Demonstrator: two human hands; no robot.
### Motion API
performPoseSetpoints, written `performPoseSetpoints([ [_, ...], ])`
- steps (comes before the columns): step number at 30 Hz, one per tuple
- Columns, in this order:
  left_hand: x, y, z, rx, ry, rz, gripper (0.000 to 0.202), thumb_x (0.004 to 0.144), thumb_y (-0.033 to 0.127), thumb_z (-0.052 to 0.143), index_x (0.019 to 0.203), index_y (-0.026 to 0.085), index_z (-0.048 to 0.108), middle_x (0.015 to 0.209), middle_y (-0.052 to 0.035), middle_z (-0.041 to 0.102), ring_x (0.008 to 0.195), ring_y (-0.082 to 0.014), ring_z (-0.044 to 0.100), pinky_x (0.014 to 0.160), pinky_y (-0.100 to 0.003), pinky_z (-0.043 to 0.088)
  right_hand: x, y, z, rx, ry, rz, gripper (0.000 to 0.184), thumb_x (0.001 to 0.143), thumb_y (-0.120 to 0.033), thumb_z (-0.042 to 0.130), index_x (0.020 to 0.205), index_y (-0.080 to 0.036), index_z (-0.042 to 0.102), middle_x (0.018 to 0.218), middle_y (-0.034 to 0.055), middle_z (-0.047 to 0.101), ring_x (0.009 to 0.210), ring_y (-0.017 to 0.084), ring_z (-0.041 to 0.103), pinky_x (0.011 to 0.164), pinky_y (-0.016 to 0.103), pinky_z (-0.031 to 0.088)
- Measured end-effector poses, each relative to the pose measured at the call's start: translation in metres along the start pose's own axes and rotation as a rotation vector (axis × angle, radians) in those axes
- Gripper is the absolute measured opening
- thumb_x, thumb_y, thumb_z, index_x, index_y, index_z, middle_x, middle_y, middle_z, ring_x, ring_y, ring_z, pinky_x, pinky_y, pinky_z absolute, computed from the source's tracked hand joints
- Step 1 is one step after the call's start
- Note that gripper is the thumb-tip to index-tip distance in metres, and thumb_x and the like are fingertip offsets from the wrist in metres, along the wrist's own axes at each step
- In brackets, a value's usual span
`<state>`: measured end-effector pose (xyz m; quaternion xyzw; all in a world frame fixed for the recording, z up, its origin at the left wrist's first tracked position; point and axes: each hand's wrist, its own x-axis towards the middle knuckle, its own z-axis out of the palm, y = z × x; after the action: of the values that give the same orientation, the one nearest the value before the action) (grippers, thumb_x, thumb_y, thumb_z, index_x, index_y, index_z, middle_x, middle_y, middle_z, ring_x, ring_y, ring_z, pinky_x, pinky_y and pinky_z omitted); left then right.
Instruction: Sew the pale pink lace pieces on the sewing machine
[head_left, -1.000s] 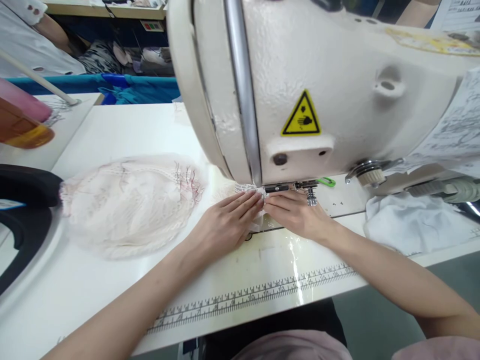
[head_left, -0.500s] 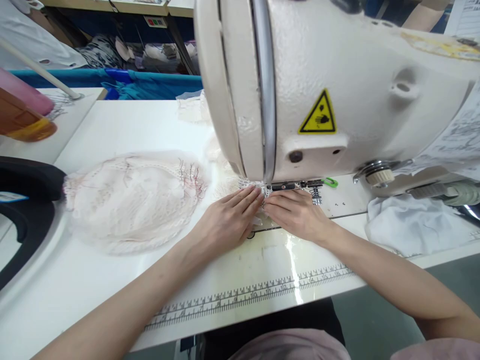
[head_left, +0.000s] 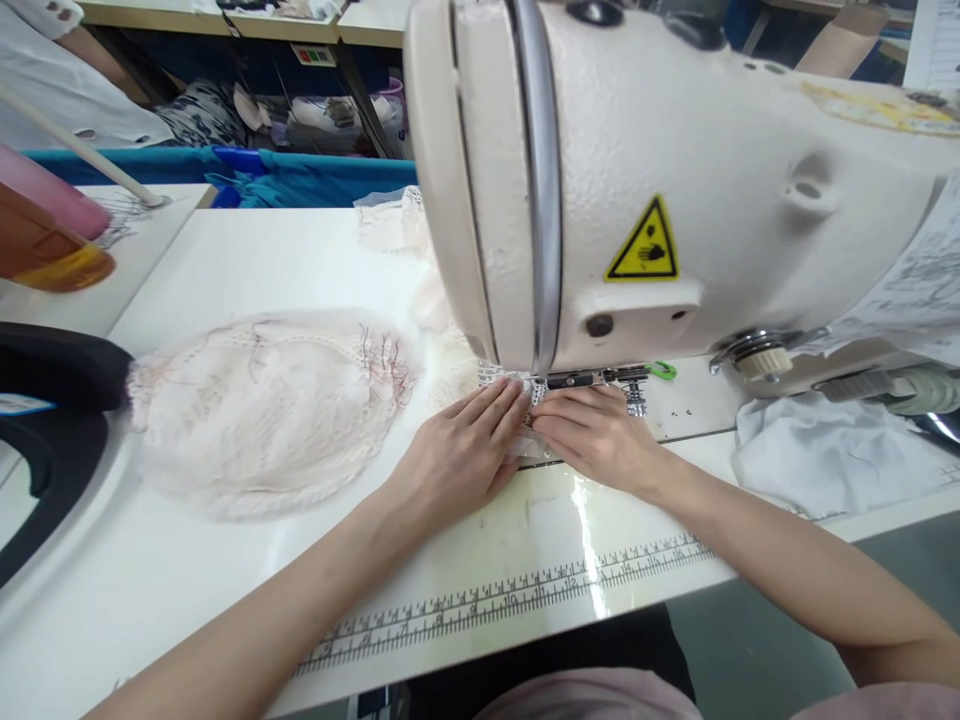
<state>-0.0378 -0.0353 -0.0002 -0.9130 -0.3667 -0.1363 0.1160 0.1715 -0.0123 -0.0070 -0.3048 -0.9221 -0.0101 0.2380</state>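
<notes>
Under the head of a white sewing machine (head_left: pixel 495 200), both of my hands rest on pale lace fabric (head_left: pixel 540 447). My left hand (head_left: pixel 469 440) lies flat on it, fingers stretched out together and tips beside the presser foot area. Just to the right, my right hand (head_left: pixel 596 432) has its fingers bent and pressed together on the lace edge. The needle and the fabric under the fingers are mostly hidden. More cream lace (head_left: pixel 450 365) extends behind my left hand. A small green clip (head_left: pixel 661 371) sits right of the needle area.
A bundle of sheer cream lace with reddish threads (head_left: pixel 270 410) lies on the left of the white table (head_left: pixel 247 250). A black curved object (head_left: pixel 67 380) stands at the left edge. White cloth (head_left: pixel 817 450) lies at right. A printed ruler (head_left: pixel 510 600) follows the front edge. Someone's white sleeve (head_left: pixel 67 90) shows behind.
The view has shifted slightly, so the machine appears a little lower and to the right. My hands stay on the lace, with only slight finger movement.
</notes>
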Motion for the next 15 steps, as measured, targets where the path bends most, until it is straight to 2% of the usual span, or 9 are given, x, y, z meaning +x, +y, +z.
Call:
performPoseSetpoints([
  [7, 0.0016, 0.0035, 0.0003, -0.021, -0.03, -0.051, 0.045, 0.09, 0.023, 0.044, 0.129, 0.002, 0.055, 0.131, -0.0171, 0.058, 0.124, -0.0297, 0.054, 0.103, -0.041, 0.049, 0.0015, 0.0013, -0.0018, 0.017, -0.012, 0.018, 0.025, 0.091, -0.011, 0.047, 0.092, -0.022, 0.069, 0.095, 0.0013, 0.072, 0.094, 0.014, 0.061, 0.081, 0.031, 0.047],
  [11, 0.0008, 0.006, 0.0017, -0.055, -0.045, -0.094, 0.047, 0.089, 0.023, 0.046, 0.132, 0.006, 0.054, 0.131, -0.0155, 0.059, 0.127, -0.0296, 0.051, 0.104, -0.041, 0.048, 0.0007, 0.005, -0.004, 0.009, -0.002, -0.02, 0.023, 0.092, -0.012, 0.046, 0.094, -0.017, 0.068, 0.1, 0.0043, 0.072, 0.093, 0.014, 0.063, 0.081, 0.03, 0.049],
  [15, 0.0005, 0.0093, 0.0013, 0.011, -0.033, -0.09, 0.046, 0.09, 0.023, 0.044, 0.129, 0.003, 0.055, 0.13, -0.0177, 0.059, 0.126, -0.0306, 0.052, 0.101, -0.04, 0.05, -0.0012, 0.0091, -0.005, -0.031, 0.023, -0.043, 0.023, 0.093, -0.014, 0.045, 0.095, -0.015, 0.067, 0.103, 0.0054, 0.072, 0.092, 0.015, 0.065, 0.079, 0.03, 0.05],
])
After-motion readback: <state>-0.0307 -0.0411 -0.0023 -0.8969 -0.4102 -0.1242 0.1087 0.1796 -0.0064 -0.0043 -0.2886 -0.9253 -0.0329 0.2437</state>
